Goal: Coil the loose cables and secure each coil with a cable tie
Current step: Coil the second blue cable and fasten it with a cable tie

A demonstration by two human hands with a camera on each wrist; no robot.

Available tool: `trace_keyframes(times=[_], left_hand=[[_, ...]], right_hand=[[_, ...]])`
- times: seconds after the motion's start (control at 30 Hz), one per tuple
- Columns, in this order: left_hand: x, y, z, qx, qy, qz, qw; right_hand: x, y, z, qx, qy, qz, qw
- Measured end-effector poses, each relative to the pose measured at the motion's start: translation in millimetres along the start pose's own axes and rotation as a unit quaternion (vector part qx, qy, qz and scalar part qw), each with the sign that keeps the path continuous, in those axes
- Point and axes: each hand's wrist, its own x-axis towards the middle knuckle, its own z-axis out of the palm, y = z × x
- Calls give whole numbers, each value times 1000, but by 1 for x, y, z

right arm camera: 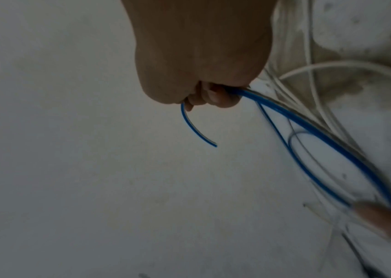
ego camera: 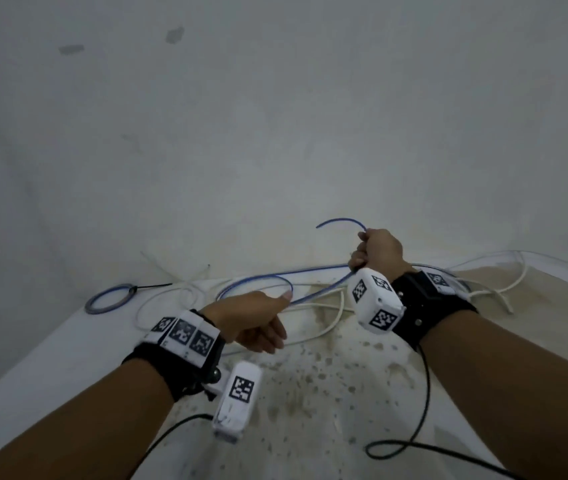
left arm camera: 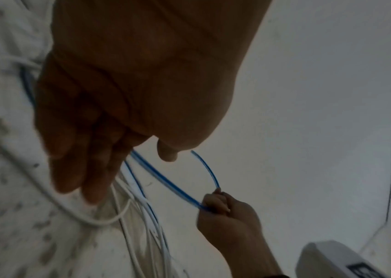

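Blue cable (ego camera: 320,293) clenched in raised right hand (ego camera: 378,249); left hand (ego camera: 258,320) slack-fingered.

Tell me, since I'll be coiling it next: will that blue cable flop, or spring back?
Probably springy rather than limp: the free end of the blue cable arcs upward unsupported past the right hand. Its loops on the table stay open and rounded, so it may uncoil if released. It looks thin and light.
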Motion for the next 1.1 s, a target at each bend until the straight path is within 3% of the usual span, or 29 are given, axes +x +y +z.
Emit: trace_keyframes(times=[0.03, 0.1, 0.2, 0.27, 0.3, 0.4, 0.63, 0.77, 1.0, 1.1], left_hand=[[-3, -1, 4, -44, -27, -16, 999], [-2, 0, 7, -192, -22, -22, 981], [5, 4, -1, -449, 64, -6, 891], [7, 6, -11, -533, 136, 21, 835], [6, 7, -17, -525, 182, 31, 831], [4, 5, -25, -442, 268, 56, 854], [9, -1, -27, -345, 309, 125, 878], [14, -1, -47, -241, 392, 184, 868], [44, 19, -63, -174, 399, 229, 870], [60, 25, -54, -172, 406, 232, 867]], right_hand=[[-2, 7, 7, 21, 0, 11, 1000], [-7, 19, 17, 49, -13, 29, 998], [-15, 34, 23, 23, -60, 53, 997], [-19, 40, 19, -44, -108, 64, 991], [-21, 42, 16, -78, -128, 65, 987], [-24, 42, 8, -132, -149, 45, 979], [-17, 26, 1, -190, -196, -56, 961], [-3, 17, 7, -186, -170, -97, 963], [-7, 18, 57, -151, -296, -171, 928], [-15, 32, 75, -197, -300, -238, 903]])
